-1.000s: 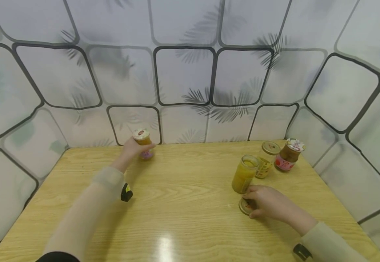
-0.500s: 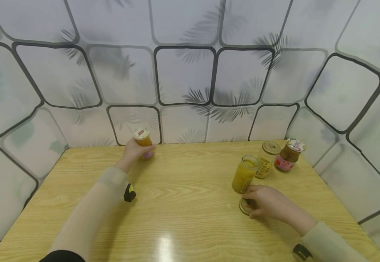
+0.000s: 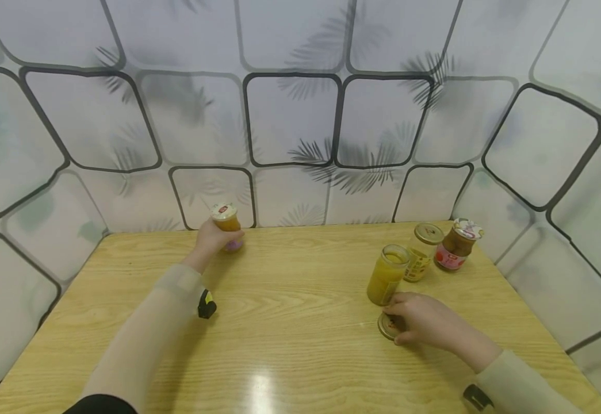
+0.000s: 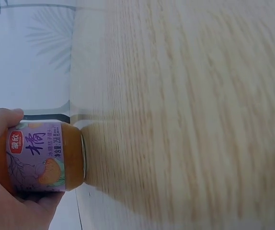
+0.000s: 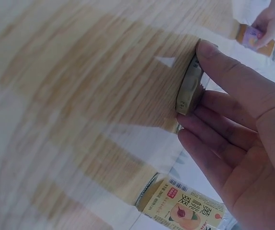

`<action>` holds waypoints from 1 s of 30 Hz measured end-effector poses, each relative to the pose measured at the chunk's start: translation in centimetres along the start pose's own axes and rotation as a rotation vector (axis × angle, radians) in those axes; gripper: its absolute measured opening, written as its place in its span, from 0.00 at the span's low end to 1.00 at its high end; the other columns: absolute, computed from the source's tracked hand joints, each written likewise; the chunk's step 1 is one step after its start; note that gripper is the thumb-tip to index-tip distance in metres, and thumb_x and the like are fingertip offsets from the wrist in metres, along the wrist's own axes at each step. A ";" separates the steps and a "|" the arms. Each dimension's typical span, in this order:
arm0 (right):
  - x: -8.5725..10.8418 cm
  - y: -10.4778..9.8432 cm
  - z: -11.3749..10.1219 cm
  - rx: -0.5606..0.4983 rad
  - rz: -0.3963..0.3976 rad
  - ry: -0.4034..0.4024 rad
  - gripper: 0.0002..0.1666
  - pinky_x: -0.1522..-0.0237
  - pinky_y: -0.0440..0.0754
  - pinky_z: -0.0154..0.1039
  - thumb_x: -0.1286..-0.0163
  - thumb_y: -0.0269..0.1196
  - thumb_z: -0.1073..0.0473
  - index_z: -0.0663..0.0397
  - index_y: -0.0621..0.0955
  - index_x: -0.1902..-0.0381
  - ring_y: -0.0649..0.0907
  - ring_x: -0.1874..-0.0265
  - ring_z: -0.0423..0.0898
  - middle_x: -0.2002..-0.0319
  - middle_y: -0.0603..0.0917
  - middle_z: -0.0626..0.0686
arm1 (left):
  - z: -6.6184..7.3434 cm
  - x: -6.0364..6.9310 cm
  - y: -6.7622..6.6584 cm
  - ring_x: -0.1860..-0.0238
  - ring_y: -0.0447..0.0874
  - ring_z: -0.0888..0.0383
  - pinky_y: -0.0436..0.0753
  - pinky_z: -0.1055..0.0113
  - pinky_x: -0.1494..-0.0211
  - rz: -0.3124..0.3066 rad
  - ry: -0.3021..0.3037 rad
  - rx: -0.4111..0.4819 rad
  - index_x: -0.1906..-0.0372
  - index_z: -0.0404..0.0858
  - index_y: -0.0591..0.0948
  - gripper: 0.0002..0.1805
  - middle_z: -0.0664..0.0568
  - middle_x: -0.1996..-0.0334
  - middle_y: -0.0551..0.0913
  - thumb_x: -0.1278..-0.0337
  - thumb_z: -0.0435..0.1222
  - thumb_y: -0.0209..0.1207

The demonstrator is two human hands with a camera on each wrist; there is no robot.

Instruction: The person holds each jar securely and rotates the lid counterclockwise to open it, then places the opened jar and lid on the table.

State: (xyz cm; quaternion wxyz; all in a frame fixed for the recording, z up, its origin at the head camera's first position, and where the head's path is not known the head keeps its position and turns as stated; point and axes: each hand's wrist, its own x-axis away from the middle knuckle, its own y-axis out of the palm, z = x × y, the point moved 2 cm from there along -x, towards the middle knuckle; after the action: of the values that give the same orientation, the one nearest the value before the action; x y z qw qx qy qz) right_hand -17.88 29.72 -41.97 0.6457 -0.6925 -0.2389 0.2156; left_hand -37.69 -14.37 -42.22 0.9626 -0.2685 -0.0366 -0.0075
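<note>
My left hand [image 3: 212, 238] grips a jar of orange fruit [image 3: 225, 215] with a white patterned lid, upright at the table's far left edge by the wall. Its purple label [image 4: 37, 155] shows an orange in the left wrist view. On the right, my right hand [image 3: 427, 322] pinches a round gold jar lid [image 3: 389, 326] by its edges, thumb on one side, fingers on the other. The lid lies on the table or just above it; I cannot tell which. Just behind stands a lidless glass jar [image 3: 383, 282] with yellow contents. In the right wrist view, a peach-labelled jar [image 5: 180, 206] appears below the fingers.
Behind the lidless jar stands a gold-lidded glass jar [image 3: 419, 259] with a yellow label. To its right is a brown jar [image 3: 452, 247] with a pink label and floral lid. A patterned wall [image 3: 290, 195] borders the wooden table [image 3: 290, 299] at the back and sides.
My left forearm has shifted slightly to the right, while the left hand keeps its grip on the orange jar. My right hand and the lid have not visibly moved.
</note>
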 end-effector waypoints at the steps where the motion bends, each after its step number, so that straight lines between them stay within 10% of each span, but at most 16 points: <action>1: 0.0 0.0 0.0 -0.001 -0.002 0.001 0.33 0.52 0.89 0.50 0.51 0.85 0.49 0.60 0.90 0.48 0.88 0.57 0.50 0.55 0.88 0.51 | 0.0 0.0 0.0 0.24 0.70 0.34 0.68 0.44 0.17 0.002 -0.006 -0.001 0.24 0.28 0.65 0.41 0.31 0.26 0.72 0.35 0.38 0.70; 30: 0.0 -0.2 -0.2 -0.012 -0.021 0.027 0.34 0.50 0.89 0.51 0.50 0.85 0.49 0.59 0.89 0.48 0.88 0.55 0.52 0.53 0.88 0.53 | 0.1 0.7 0.0 0.27 0.74 0.34 0.73 0.45 0.20 0.037 -0.007 0.045 0.26 0.25 0.68 0.40 0.30 0.29 0.75 0.39 0.35 0.71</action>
State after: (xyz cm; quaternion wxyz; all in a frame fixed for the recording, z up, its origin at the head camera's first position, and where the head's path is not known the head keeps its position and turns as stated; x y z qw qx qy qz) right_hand -17.78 29.60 -41.72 0.6468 -0.6966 -0.2390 0.1980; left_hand -36.97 -14.38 -42.10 0.9682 -0.2476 -0.0351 0.0123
